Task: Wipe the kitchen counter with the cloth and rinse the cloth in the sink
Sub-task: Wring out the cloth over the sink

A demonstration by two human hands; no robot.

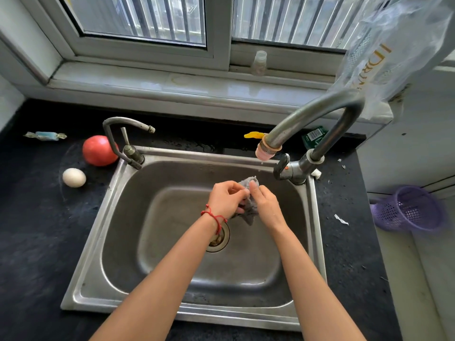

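A small grey cloth [250, 207] is bunched up over the steel sink [103, 242], above the basin's far right part. My left hand [227, 199], with a red string on its wrist, grips the cloth from the left. My right hand [267, 204] pinches it from the right, thumb on top. The cloth's lower end hangs down between my hands. The large curved tap [317, 116] ends in a pink nozzle [265, 151] a little above and to the right of the cloth; I see no stream of water. The black counter [37, 242] surrounds the sink.
A tomato [98, 150], an egg [73, 177] and a wrapped sweet [45, 135] lie on the counter at the left. A smaller tap [118, 134] stands at the sink's far left corner. A purple basket [411, 207] lies tipped at the right. Paper scraps [341, 219] dot the right counter.
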